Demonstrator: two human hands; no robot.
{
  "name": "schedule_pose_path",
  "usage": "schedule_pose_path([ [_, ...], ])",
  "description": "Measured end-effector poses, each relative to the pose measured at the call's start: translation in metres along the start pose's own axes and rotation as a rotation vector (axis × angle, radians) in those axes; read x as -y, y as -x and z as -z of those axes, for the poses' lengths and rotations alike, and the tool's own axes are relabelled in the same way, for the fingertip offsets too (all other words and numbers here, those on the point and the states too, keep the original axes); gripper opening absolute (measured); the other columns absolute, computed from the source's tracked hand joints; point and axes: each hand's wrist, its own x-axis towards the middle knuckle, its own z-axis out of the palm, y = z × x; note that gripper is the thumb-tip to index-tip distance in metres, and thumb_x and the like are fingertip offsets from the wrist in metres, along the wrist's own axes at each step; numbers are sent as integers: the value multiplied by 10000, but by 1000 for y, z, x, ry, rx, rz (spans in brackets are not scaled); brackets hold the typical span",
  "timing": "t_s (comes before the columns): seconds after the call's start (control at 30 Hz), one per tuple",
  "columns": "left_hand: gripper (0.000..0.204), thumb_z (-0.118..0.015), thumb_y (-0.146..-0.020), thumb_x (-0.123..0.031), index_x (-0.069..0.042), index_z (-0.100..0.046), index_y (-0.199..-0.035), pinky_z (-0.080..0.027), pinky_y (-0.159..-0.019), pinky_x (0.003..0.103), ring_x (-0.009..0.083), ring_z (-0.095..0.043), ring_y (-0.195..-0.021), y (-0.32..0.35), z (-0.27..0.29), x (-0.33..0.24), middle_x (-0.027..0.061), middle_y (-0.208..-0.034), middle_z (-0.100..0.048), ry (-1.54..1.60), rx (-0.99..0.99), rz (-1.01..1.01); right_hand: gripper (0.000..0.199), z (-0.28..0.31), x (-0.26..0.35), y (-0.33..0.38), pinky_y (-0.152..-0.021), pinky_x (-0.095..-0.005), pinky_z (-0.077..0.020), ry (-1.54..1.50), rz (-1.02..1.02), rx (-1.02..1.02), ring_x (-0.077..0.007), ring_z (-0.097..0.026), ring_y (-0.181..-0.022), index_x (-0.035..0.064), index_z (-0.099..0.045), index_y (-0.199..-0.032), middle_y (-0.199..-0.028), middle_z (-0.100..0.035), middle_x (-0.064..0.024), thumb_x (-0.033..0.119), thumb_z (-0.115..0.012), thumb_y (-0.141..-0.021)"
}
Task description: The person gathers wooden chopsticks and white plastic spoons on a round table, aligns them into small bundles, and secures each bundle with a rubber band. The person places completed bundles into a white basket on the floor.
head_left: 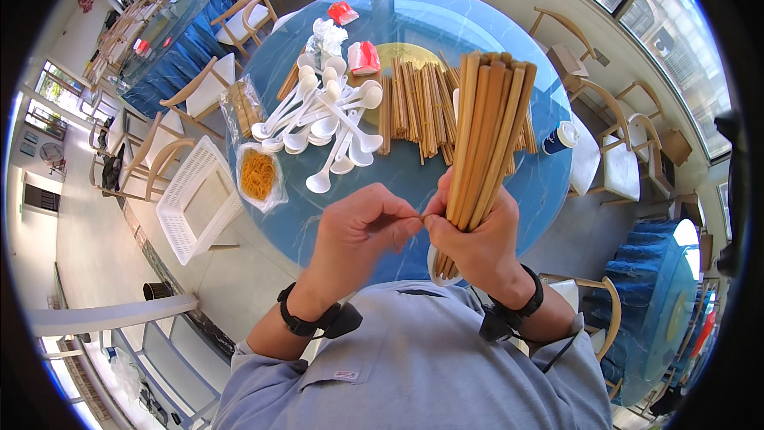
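Observation:
A thick bundle of wooden chopsticks (489, 135) stands upright in my right hand (485, 243), whose fingers are wrapped round its lower part. Beneath it shows the white rounded end of what looks like a spoon (438, 267), against the chopsticks. My left hand (362, 231) pinches thumb and forefinger together beside the right thumb; whatever is between them is too small to make out. Beyond, on the blue round table (318, 235), lie a heap of white spoons (326, 111) and rows of loose chopsticks (418, 107). An open plastic bag of yellow rubber bands (259, 175) sits at the table's left edge.
Behind the spoons are crumpled white plastic (326, 38) and red-and-white packets (364, 57). A wrapped chopstick pack (243, 107) lies at left, a lidded paper cup (561, 137) at right. A white plastic basket (195, 199) stands left of the table; chairs (617, 163) surround it.

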Motion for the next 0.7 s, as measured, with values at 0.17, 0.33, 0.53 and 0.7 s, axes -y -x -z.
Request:
schedule_pose_path([
  [0.17, 104, -775, -1025, -67, -21, -683, -1007, -507, -621, 248, 65, -600, -715, 9, -4, 31, -1, -869, -644, -79, 149, 170, 361, 13, -35, 5, -644, -281, -558, -2, -117, -17, -122, -666, -766, 5, -589, -1149, -897, -691, -85, -145, -703, -841],
  [0.33, 131, -716, -1064, -112, -37, -677, -964, -497, -576, 253, 81, -571, -641, 13, 23, 50, 7, -807, -637, 104, 234, 405, 359, 25, -41, 6, -622, -291, -566, -34, -288, -39, -141, -673, -732, 5, -588, -1145, -898, -693, -112, -129, -700, -832],
  [0.53, 190, -596, -1153, -213, -76, -610, -1022, -548, -726, 310, 151, -591, -817, 2, 15, 42, 22, -880, -565, 740, -195, 71, 354, 19, -21, 3, -632, -293, -566, -150, -244, -69, -141, -677, -728, 12, -593, -1136, -901, -697, -96, -129, -697, -828],
  [0.7, 167, -572, -1165, -233, -81, -578, -1098, -560, -782, 384, 144, -566, -850, -2, -6, 38, 14, -888, -528, 728, -124, -87, 340, 10, -19, -1, -636, -296, -572, -130, -217, -62, -149, -682, -703, 9, -606, -1119, -913, -704, -104, -137, -695, -825],
])
